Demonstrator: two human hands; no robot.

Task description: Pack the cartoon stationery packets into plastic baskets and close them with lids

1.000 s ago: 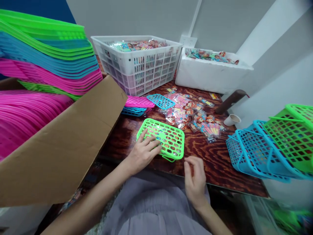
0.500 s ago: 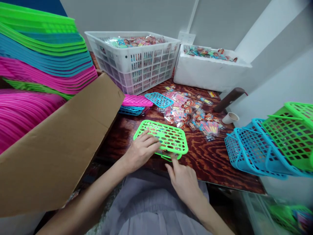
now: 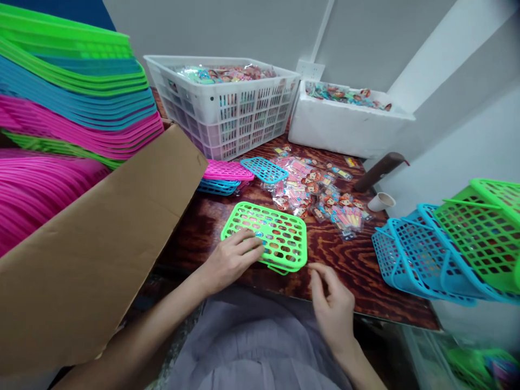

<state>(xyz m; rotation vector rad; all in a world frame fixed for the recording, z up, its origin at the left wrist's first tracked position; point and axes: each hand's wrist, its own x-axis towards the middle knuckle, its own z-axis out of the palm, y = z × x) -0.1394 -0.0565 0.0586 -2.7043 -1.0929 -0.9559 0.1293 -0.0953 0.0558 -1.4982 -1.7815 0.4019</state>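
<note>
centre frame, best press the green lid (image 3: 280,230) evenly, left hand (image 3: 234,257) fingers loosely extended; right hand (image 3: 335,300) curled narrow, holding anything? cannot tell.

A muted grey-lavender garment (image 3: 252,346) covers the front of the body, its soft cloth gathered along a curved line, with loose pleats running down below. The left forearm (image 3: 173,311) and right forearm (image 3: 359,365) are bare, narrowing to slender, uncovered fingers (image 3: 244,247).

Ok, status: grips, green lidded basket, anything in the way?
Left grip on green lidded basket. Right grip just beside it, apparently not touching. Packets beyond, not in the way.
</note>
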